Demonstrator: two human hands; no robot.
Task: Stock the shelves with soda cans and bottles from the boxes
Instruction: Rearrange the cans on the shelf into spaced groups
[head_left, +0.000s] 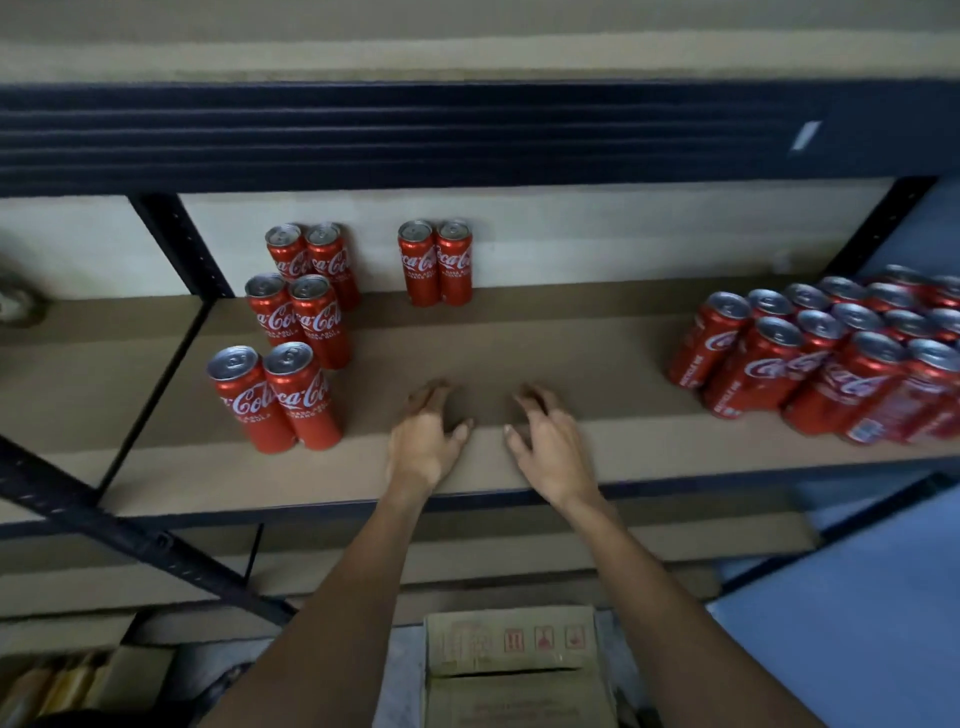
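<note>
Tall red soda cans stand on the brown shelf board (519, 358). At the left, three pairs line up front to back, the nearest pair (278, 397) closest to the shelf edge. Another pair (435, 262) stands at the back wall. A large block of cans (831, 358) fills the right end. My left hand (423, 436) and my right hand (545, 441) hover over the bare middle of the shelf, palms down, fingers loosely bent. Neither hand holds anything. A closed cardboard box (514, 670) sits on the floor below, between my forearms.
A dark metal upright (182, 244) and a diagonal brace (130, 535) frame the shelf at the left. The dark beam of the upper shelf (415, 135) runs overhead. A lower shelf board (493, 561) shows beneath. A blue wall (857, 623) lies at the right.
</note>
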